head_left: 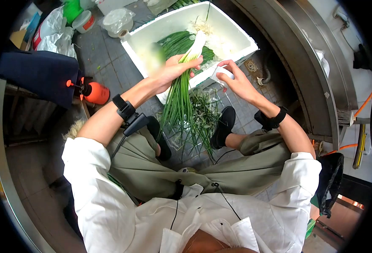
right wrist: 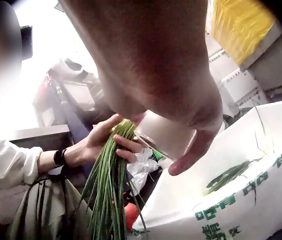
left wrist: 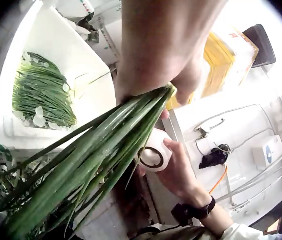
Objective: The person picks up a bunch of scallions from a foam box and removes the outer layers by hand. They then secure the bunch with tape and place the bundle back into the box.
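My left hand grips a bunch of scallions near the white stalk ends, and the long green leaves hang down toward the floor. Just to its right, my right hand holds a white roll of tape between thumb and fingers; a dark ring shows round the roll's core in the left wrist view. Both hands are above the near rim of a white foam box. Inside it lies a heap of scallions with bits of ice around them.
Loose trimmed greens lie on the tiled floor between the black shoes. An orange spray bottle stands at left, with a lidded plastic tub farther back. A metal counter curves along the right.
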The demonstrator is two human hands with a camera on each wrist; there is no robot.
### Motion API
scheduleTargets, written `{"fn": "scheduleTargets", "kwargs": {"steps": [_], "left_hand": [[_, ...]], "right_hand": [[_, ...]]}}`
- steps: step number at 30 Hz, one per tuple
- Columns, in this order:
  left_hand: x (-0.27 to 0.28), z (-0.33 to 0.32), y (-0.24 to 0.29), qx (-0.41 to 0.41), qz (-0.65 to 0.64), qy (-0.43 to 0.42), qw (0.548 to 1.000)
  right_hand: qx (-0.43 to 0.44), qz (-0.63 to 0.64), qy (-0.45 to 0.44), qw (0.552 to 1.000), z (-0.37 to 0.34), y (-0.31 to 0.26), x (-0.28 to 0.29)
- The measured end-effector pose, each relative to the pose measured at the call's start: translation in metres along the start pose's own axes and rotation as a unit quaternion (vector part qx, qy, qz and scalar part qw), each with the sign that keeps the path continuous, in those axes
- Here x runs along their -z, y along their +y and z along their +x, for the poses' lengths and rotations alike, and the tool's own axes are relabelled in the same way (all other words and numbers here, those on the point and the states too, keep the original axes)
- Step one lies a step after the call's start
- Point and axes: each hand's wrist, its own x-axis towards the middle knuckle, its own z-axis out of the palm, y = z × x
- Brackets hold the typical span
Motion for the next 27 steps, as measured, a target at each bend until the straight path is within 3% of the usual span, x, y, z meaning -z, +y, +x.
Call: {"fn": "scheduleTargets", "kwargs": {"steps": [3, 7, 13, 18, 22, 27], "left_hand": [[0.003, -0.006, 0.005, 0.062, -0.051, -0.03, 0.996], [0.004, 0.007, -0.018, 0.078, -0.097, -0.057, 0.991], [-0.003, 0.009, -0.029, 0.127, -0.199, -0.119, 0.964], [-0.01, 0.006, -0.02, 0.075, -0.062, -0.06, 0.993], [-0.011, 0.005, -0.015, 0.049, -0.022, -0.066, 0.996], [-0.009, 0.004, -0.009, 0.027, 0.009, -0.082, 0.996]], "right_hand": [[-0.013, -0.035, 0.015, 0.999, 0.001, -0.003, 0.001], [-0.039, -0.024, -0.003, 0.999, 0.001, -0.011, 0.0], [0.006, 0.019, -0.04, 0.999, 0.0, -0.012, -0.006], [0.024, 0.029, -0.012, 0.999, -0.001, -0.007, -0.007], [0.04, 0.03, 0.001, 0.999, 0.002, 0.005, -0.005], [-0.003, -0.015, 0.013, 1.0, 0.002, 0.001, -0.004]]}}
